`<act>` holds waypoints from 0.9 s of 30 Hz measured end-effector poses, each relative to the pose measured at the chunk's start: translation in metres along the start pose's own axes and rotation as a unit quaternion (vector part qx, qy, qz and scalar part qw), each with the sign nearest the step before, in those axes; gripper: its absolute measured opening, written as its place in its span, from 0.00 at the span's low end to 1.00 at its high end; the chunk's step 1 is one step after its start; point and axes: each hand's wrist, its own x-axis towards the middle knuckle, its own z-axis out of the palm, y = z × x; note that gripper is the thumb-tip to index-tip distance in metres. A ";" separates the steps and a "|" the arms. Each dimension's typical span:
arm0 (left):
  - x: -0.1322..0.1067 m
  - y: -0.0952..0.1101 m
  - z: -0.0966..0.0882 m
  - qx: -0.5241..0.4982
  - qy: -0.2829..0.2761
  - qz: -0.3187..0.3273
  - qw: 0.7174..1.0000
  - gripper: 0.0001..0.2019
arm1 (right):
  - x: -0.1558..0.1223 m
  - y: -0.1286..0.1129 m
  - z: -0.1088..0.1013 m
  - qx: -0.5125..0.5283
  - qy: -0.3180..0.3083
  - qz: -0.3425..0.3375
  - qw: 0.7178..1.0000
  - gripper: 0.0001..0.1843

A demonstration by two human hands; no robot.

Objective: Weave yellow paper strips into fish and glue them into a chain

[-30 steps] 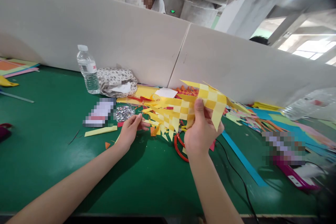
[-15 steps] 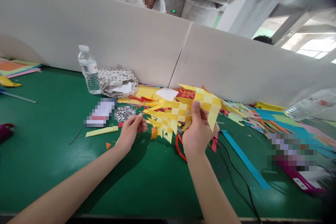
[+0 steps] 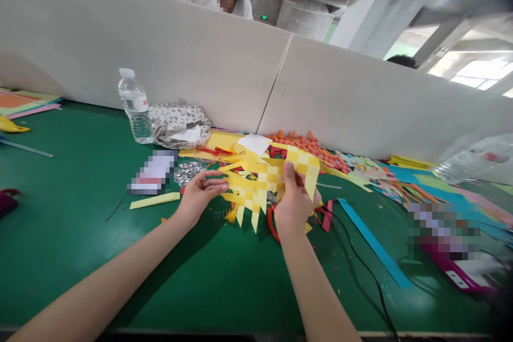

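My right hand (image 3: 295,203) grips a woven yellow paper piece (image 3: 262,181) near its right end, thumb on top. The piece has a light and dark yellow checker pattern, with loose pointed strips on its left and lower sides. At those left strips, the thumb and fingers of my left hand (image 3: 202,195) close on a strip end. Red-handled scissors (image 3: 272,224) lie beneath, partly hidden by my right hand and the paper. A yellow tassel (image 3: 230,214) shows below the strips.
A water bottle (image 3: 136,107), a spotted cloth pouch (image 3: 180,125) and a phone (image 3: 154,171) stand or lie at left. Woven orange-red pieces (image 3: 308,147) lie against the partition (image 3: 224,75). A blue strip (image 3: 372,243) and a black cable (image 3: 372,272) cross the right side.
My right hand has moved slightly left and down with the woven paper. My left hand has moved from beside the strips onto their left ends.
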 end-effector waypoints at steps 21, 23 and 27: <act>0.008 0.001 -0.008 -0.001 -0.030 -0.007 1.000 0.26 | -0.001 0.008 -0.003 0.007 -0.039 0.065 0.997 0.12; 0.008 0.001 -0.008 -0.006 -0.025 -0.011 1.000 0.23 | -0.001 0.009 -0.003 0.012 -0.044 0.055 0.997 0.12; 0.008 0.002 -0.008 0.001 -0.018 -0.006 1.000 0.18 | -0.001 0.010 -0.003 -0.009 -0.050 0.037 0.998 0.12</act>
